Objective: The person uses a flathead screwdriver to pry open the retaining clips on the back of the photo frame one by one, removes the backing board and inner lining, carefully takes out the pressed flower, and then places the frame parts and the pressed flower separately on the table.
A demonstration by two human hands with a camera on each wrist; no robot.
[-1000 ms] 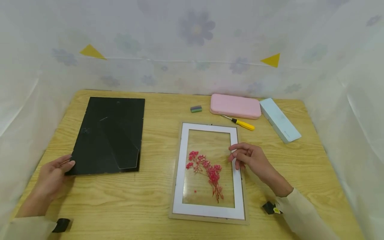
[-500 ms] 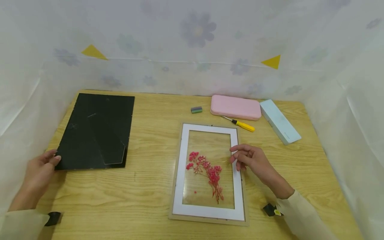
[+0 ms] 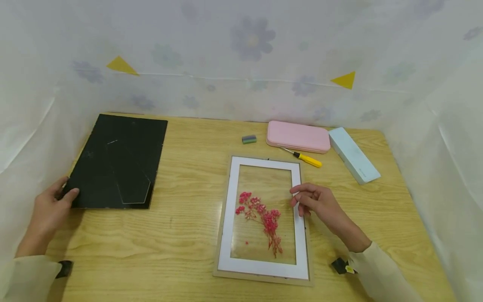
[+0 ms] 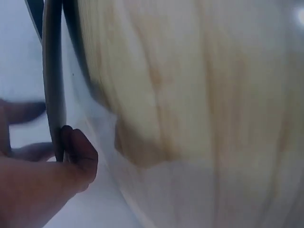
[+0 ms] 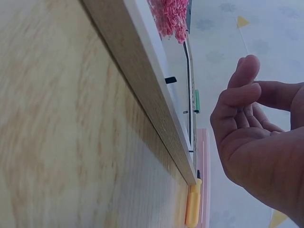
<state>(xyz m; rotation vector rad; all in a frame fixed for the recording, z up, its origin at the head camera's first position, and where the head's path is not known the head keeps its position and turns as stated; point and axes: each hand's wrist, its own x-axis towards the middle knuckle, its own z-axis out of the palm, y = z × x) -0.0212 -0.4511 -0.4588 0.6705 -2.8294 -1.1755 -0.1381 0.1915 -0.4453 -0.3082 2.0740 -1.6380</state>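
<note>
In the head view my left hand (image 3: pixel 50 209) grips the near left corner of a black frame backboard (image 3: pixel 124 163) with a fold-out stand outlined on it. The left wrist view shows the board (image 4: pixel 53 80) edge-on between thumb and fingers. At centre lies a wooden picture frame (image 3: pixel 264 278) with a white mat (image 3: pixel 263 267) and a clear pane. Pink dried flowers (image 3: pixel 270 220) rest on the pane. My right hand (image 3: pixel 320 203) hovers over the frame's right side, fingers loosely bent and holding nothing; the right wrist view shows it apart from the frame (image 5: pixel 142 61).
Behind the frame lie a small grey-green cylinder (image 3: pixel 249 139), a pink case (image 3: pixel 298 136) and a yellow-handled screwdriver (image 3: pixel 310 160). A pale blue box (image 3: pixel 354 155) sits at the right rear. White patterned curtains (image 3: pixel 211 46) surround the wooden table (image 3: pixel 181 260).
My left hand has carried the black backboard left and slightly away, toward the table's far left corner. The right hand stays nearly still over the frame.
</note>
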